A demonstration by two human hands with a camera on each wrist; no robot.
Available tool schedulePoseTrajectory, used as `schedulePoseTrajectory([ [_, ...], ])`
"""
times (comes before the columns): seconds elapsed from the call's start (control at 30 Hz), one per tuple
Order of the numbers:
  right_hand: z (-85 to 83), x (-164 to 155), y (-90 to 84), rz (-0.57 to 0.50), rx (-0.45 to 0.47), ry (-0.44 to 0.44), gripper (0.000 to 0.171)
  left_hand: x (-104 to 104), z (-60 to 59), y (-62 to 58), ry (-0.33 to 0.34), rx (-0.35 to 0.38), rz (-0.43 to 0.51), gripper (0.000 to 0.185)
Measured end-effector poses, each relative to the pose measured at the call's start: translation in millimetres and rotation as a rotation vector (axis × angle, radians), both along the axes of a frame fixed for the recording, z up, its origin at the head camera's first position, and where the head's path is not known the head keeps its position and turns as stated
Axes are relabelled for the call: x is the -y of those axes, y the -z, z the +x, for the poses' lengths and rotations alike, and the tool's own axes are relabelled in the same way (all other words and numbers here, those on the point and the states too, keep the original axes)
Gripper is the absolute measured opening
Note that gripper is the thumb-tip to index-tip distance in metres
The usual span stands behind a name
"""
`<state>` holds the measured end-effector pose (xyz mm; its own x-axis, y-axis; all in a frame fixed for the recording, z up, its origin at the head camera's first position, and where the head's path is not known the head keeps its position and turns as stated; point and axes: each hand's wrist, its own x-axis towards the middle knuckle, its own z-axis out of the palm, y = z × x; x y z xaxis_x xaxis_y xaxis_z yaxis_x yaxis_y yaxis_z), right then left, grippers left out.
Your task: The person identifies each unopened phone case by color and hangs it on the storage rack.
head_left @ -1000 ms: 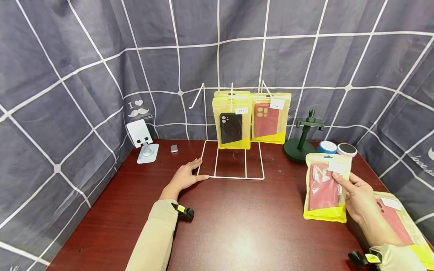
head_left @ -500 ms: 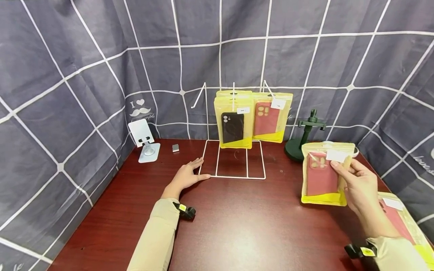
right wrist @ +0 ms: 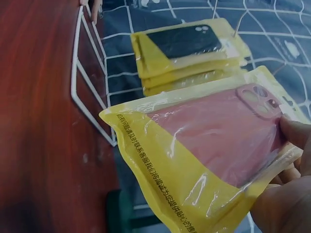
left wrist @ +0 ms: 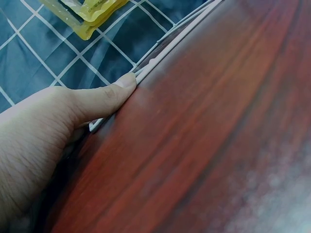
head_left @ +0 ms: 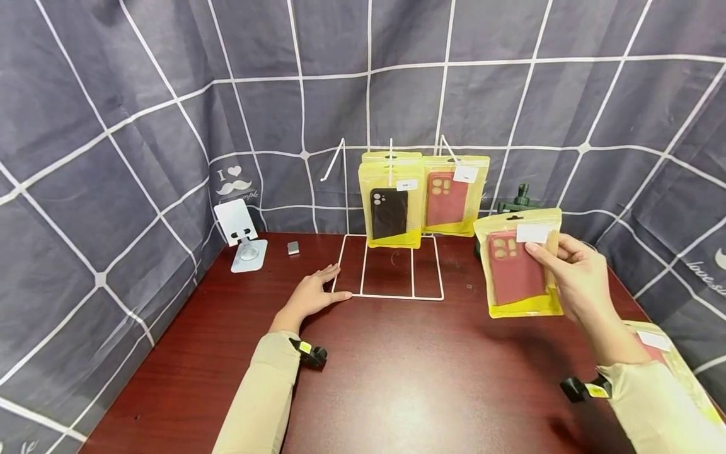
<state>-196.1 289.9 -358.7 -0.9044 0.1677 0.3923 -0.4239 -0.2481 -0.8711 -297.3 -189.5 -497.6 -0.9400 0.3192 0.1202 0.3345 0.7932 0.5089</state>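
My right hand pinches a yellow-edged clear bag holding a red phone case by its right side, thumb in front near the white label. The bag is held upright above the table, right of a white wire display rack. My left hand rests at the rack's front left corner, fingers along the side wire and thumb on the front wire. On the rack's middle hook hang bagged phone cases, a black one in front. A bagged red phone case hangs from the right hook; the left hook is bare.
A white phone stand and a small grey block stand at the back left. Behind the held bag, a green stand is partly hidden. Another bagged phone case lies at the right, partly behind the right arm.
My right hand has lifted the bagged red phone case and carried it leftward, toward the rack; the bag has turned to show its camera holes clearly. The left hand stays on the rack.
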Motion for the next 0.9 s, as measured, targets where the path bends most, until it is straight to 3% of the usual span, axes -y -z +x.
schedulePoseTrajectory([
  [0.17,-9.3,16,-20.2,0.009,-0.005,-0.013,0.009,2,-0.3,-0.6,0.002,-0.002,-0.004,0.093],
  [0.33,-22.2,35,-44.7,0.066,-0.037,-0.015,0.011,4,0.6,-1.4,-0.007,-0.016,0.004,0.092],
  [0.43,-29.0,47,-53.9,0.103,-0.033,-0.019,0.024,4,0.8,-1.1,-0.009,-0.018,0.002,0.092],
  [0.53,-35.0,55,-57.3,0.132,-0.022,-0.018,0.032,4,1.0,-0.2,-0.007,-0.018,-0.002,0.093],
  [0.9,-57.7,59,-49.3,0.15,0.03,0.001,0.029,-1,0.5,1.3,0.005,-0.022,-0.001,0.094],
])
